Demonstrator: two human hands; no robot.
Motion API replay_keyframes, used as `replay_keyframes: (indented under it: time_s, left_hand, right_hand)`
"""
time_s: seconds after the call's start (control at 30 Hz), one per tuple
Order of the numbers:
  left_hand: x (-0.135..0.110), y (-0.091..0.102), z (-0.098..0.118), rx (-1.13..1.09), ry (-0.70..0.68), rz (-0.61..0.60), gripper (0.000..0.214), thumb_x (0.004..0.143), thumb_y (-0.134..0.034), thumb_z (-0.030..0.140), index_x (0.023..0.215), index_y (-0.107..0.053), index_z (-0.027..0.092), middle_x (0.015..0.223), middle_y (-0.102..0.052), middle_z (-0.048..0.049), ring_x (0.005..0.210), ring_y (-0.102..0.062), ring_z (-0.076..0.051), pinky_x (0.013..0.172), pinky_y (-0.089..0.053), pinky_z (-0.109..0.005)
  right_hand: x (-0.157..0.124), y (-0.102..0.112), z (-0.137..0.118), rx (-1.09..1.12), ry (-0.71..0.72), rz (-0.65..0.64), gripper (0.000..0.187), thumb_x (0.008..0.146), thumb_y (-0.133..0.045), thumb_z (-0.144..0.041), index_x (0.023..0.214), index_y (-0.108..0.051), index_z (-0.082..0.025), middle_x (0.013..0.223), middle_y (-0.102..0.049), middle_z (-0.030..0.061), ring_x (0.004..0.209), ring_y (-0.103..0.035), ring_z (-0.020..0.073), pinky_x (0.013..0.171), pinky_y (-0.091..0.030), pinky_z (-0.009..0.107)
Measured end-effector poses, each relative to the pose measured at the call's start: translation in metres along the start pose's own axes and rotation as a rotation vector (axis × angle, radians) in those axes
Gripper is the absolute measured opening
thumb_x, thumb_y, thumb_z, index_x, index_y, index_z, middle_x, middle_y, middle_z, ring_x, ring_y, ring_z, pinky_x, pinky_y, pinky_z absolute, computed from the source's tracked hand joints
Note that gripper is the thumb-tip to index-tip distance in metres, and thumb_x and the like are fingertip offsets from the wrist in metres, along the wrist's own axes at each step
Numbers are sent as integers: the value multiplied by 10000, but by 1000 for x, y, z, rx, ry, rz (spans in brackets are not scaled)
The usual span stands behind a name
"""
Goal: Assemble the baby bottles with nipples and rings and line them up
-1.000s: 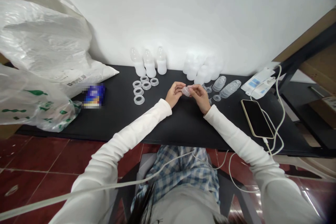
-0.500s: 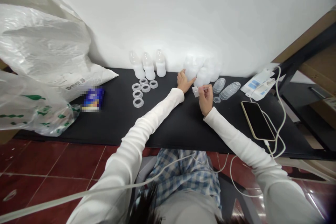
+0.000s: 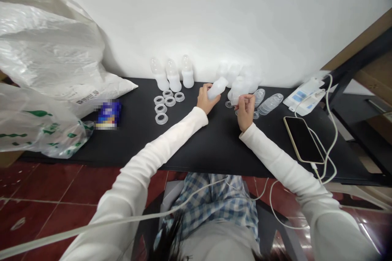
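My left hand [image 3: 206,98] is wrapped round a white baby bottle [image 3: 218,87], which tilts with its neck to the upper right. My right hand [image 3: 246,110] is closed in a pinch in front of the standing white bottles [image 3: 243,83]; what its fingertips hold blends into the bottles behind. Clear domed caps [image 3: 270,104] lie nested just right of that hand. A small clear disc [image 3: 229,104] rests on the table between my hands. Farther left stand three bottles with clear caps [image 3: 173,75], and several translucent rings [image 3: 161,118] lie in front of them.
A phone [image 3: 303,139] with a white cable and a white-and-blue packet [image 3: 304,96] lie at the right on the black table [image 3: 208,151]. Large plastic bags [image 3: 52,53] and a blurred blue pack [image 3: 108,115] occupy the left. A white wall [image 3: 199,16] stands behind.
My left hand has taken hold of a bottle and drawn it left, tilting it. My right hand has moved slightly right; the small clear piece seen in it earlier is no longer distinct.
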State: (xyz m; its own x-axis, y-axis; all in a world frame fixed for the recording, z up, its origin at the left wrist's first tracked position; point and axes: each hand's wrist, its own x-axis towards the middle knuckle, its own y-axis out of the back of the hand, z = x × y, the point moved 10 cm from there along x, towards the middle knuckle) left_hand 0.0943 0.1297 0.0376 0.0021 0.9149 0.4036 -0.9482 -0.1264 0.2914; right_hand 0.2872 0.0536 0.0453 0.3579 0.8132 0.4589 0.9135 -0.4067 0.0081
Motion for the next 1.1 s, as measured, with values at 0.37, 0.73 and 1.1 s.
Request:
replay_keyframes:
  time_s: [0.37,0.73,1.1]
  left_hand:
    - [-40,49,5,105,-244,-191,533,701,-837,247,1207,-677,288,1133,-490,-49,1196,-547,-254,1138,-411,-450]
    - [-37,53,11,-190,-134,-239,558,619,-871,442,1082,-643,231,1102,-674,-54,1068,-633,-229,964,-488,-349]
    - [-42,39,-32,-372,371,-349,510,814,-519,699,718,-611,206,481,-533,-13,314,-402,-123,329,-217,-249]
  right_hand:
    - [1,-29,-5,-130,135,-409,436,882,-589,-637,1093,-515,-263,1053,-645,73,922,-664,208,860,-583,412]
    - [-6,-29,-36,-249,319,-483,295,943,-569,-495,1137,-635,-283,1135,-706,69,977,-699,228,951,-584,449]
    - [-26,-46,-39,-312,405,-637,264,968,-513,-509,972,-670,-297,1169,-707,74,1090,-672,242,999,-561,477]
